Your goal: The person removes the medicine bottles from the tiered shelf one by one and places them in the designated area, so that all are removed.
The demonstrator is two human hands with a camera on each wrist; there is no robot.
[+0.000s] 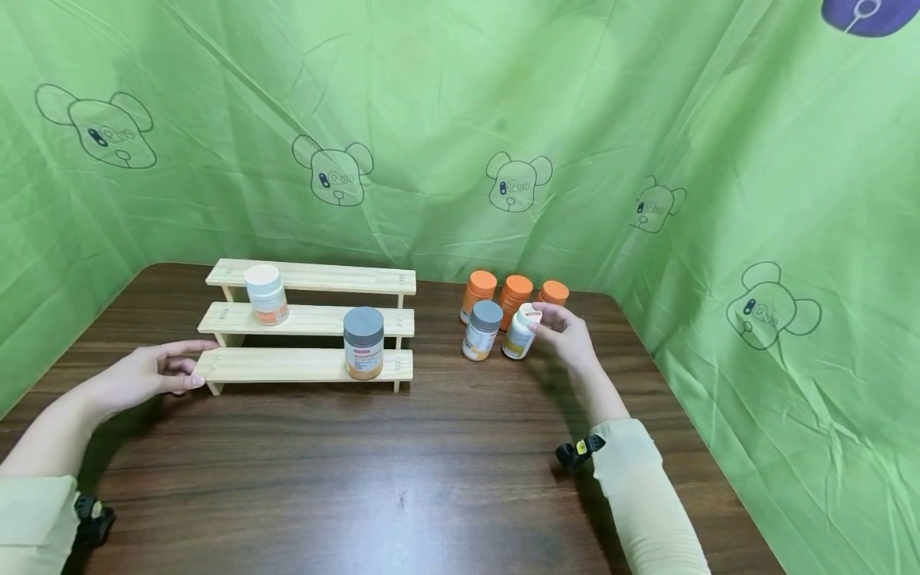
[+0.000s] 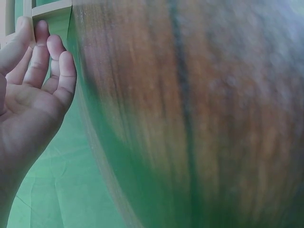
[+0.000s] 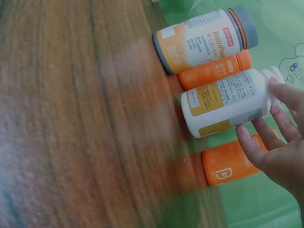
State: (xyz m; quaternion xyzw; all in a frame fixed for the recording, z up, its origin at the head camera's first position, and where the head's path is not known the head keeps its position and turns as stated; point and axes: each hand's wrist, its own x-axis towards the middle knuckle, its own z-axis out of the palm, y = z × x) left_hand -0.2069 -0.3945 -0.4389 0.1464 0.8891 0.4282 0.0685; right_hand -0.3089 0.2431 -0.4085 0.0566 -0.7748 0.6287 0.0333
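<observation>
My right hand [image 1: 568, 339] pinches a white bottle [image 1: 518, 335] with a yellow-and-white label near its cap, thumb on one side and fingers on the other. In the right wrist view this bottle [image 3: 223, 102] leans slightly; whether its base touches the table I cannot tell. At the far left, my left hand [image 1: 147, 374] holds the left end of the lowest board of a three-tier wooden rack [image 1: 273, 365], thumb in front and forefinger behind. A grey-capped jar [image 1: 363, 343] stands on the lowest tier towards the right. On the middle tier, towards the left, stands a white-capped jar [image 1: 267, 295].
Beside the held bottle stands another grey-capped jar [image 1: 481, 331]. Behind them are three orange-capped jars, the left [image 1: 477, 294], middle [image 1: 515, 297] and right [image 1: 553, 293], partly covered. A green curtain [image 1: 431, 104] hangs around the brown wooden table [image 1: 402, 479].
</observation>
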